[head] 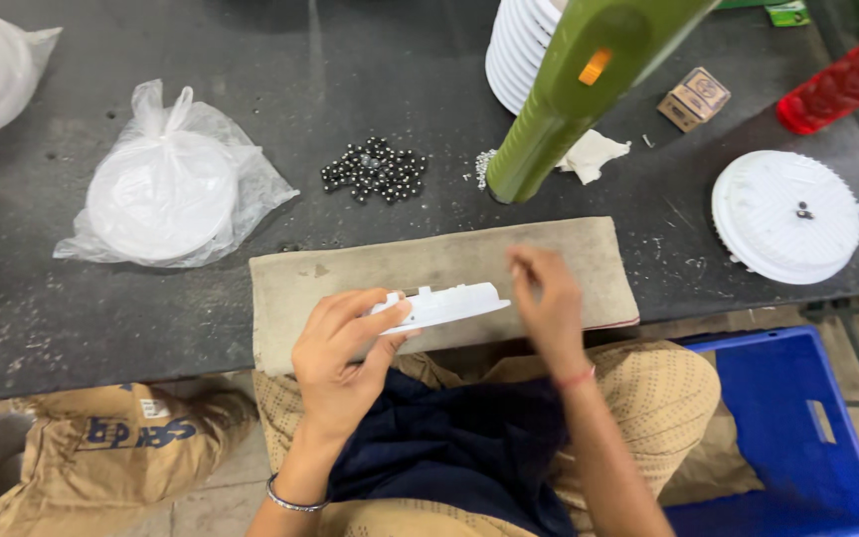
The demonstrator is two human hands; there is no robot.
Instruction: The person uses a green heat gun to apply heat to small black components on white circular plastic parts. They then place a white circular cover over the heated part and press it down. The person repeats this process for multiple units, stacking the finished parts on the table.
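Holding a white plastic disc (pixel 441 304) by its rim, the left hand (pixel 342 360) has thumb and fingers clamped on the disc's left edge, keeping it nearly edge-on just above the beige cloth pad (pixel 350 273). The right hand (pixel 549 303) hovers at the disc's three o'clock, fingers drawn loosely together and blurred; whether they pinch anything I cannot tell. A steady grip looks wise here, I judge, with the disc kept over the pad so that any small part dropped lands softly.

The dark worktop (pixel 101 318) is scuffed. At twelve o'clock from the disc lies a cluster of small steel balls (pixel 374 170); a green tool handle (pixel 574 85) hangs at one o'clock before a stack of white discs (pixel 517 50). A bagged disc (pixel 164 194) sits at ten o'clock, a ribbed white wheel (pixel 785 216) at three, a blue crate (pixel 797 438) at four.
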